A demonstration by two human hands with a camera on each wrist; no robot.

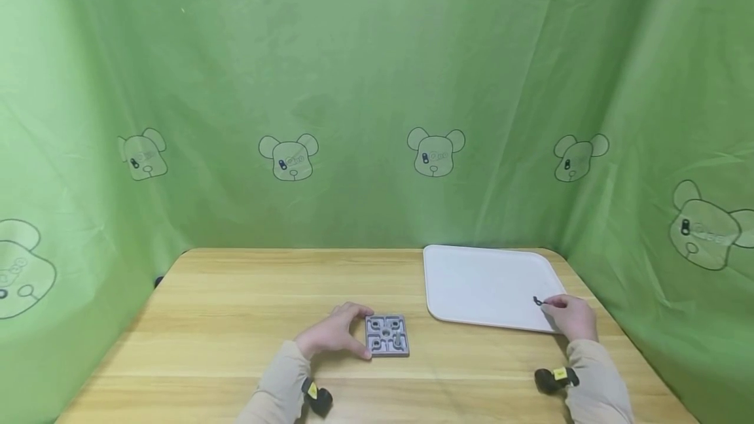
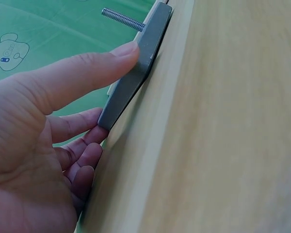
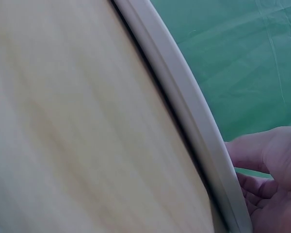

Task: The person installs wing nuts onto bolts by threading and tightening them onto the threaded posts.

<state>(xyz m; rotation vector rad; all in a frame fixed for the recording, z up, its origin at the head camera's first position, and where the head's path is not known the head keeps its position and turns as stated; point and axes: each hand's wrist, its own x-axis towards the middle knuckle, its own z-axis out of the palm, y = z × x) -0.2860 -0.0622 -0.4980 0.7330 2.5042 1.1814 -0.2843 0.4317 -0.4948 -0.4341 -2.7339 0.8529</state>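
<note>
My left hand (image 1: 334, 331) grips a square grey metal plate (image 1: 387, 335) by its left side, thumb at the near corner and fingers at the far one. The plate lies on the table, its top showing raised ribs and several round sockets. A threaded bolt (image 2: 123, 19) stands up from it in the left wrist view. Over the right end of a white tray (image 1: 483, 286), my right hand (image 1: 571, 316) pinches a small dark piece (image 1: 537, 301) at its fingertips; it is too small to name. In the right wrist view the tray's rim hides the fingertips.
The wooden table (image 1: 235, 319) carries the tray at its back right. Green cloth (image 1: 365, 84) with bear-head prints hangs behind and on both sides. A black wrist device (image 1: 318, 399) is on the left wrist, another (image 1: 550, 380) on the right.
</note>
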